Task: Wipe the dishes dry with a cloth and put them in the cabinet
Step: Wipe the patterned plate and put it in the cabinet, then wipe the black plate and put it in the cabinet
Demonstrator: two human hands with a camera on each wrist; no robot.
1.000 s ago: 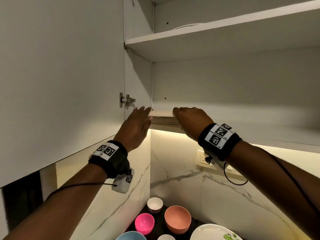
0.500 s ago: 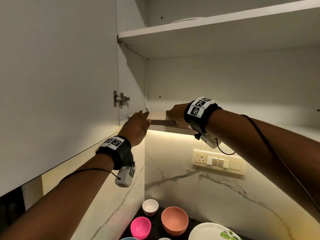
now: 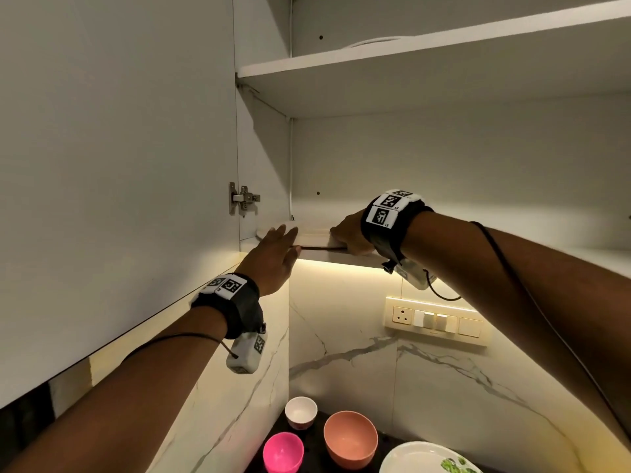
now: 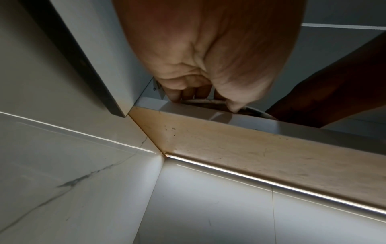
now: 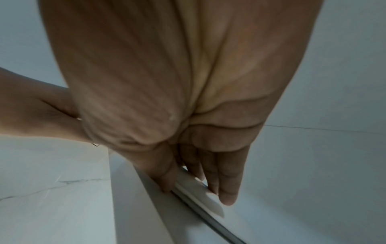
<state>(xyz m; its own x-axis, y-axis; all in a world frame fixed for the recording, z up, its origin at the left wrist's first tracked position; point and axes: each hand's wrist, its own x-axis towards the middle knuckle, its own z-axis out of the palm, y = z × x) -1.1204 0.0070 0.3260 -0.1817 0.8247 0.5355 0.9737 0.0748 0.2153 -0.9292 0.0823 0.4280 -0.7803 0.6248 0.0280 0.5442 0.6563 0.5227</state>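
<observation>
Head view: one plate (image 3: 312, 236) as good as put away, lying flat at the left end of the bottom shelf (image 3: 444, 259), close to its front edge. Held from both sides, left hand (image 3: 271, 259) over the left rim, right hand (image 3: 348, 233) on the right rim. Above the bottom shelf, the pale rim of a stored dish (image 3: 375, 40), so probably some work done already. Well below the bottom shelf, left to wipe and store: small white bowl (image 3: 301, 412), orange bowl (image 3: 350, 438), pink bowl (image 3: 283, 452), patterned plate (image 3: 423, 459). No cloth anywhere in sight.

Left wrist view: fingers (image 4: 177, 95) bent down over the plate's rim, thumb tip pressed to the near edge, a light pinch just above the bottom shelf's front.

Right wrist view: fingers (image 5: 227, 181) almost straight across the rim, thumb against its edge, rim nipped between them.

Judged: only the release left for this plate, with most of the dishes yet to go.
</observation>
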